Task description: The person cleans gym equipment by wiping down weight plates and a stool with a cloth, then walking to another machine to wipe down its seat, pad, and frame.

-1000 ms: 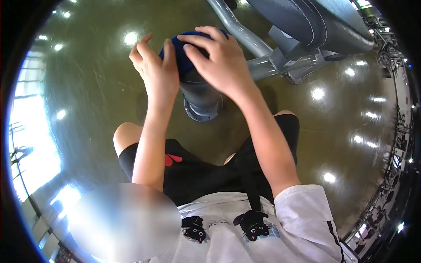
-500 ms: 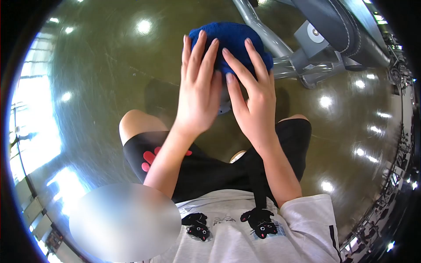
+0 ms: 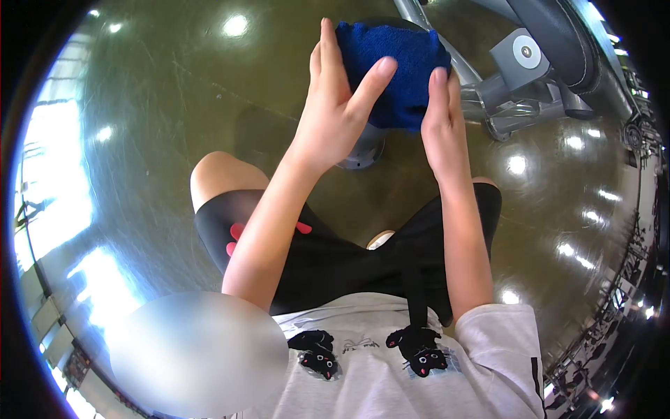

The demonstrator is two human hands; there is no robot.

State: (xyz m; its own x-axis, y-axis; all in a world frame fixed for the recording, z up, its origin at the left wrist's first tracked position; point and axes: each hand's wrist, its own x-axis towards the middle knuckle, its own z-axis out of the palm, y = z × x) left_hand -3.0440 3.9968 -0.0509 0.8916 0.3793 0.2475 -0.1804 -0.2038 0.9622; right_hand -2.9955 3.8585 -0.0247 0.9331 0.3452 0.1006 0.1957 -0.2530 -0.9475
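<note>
Head view: a dark-blue, fuzzy fabric cloth [image 3: 401,80] lies between both hands, apparently over a dark, rounded top [image 3: 392,23]. The left hand [image 3: 331,115] borders its left edge, thumb spread from the fingers; the right hand [image 3: 444,126] flanks the right edge, whether pinching cannot be told. Even, opposed pressure should best keep the fabric smooth.

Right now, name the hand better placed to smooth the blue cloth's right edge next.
Probably the right hand: it is at that edge of the blue cloth, while the left hand is opposite.
</note>
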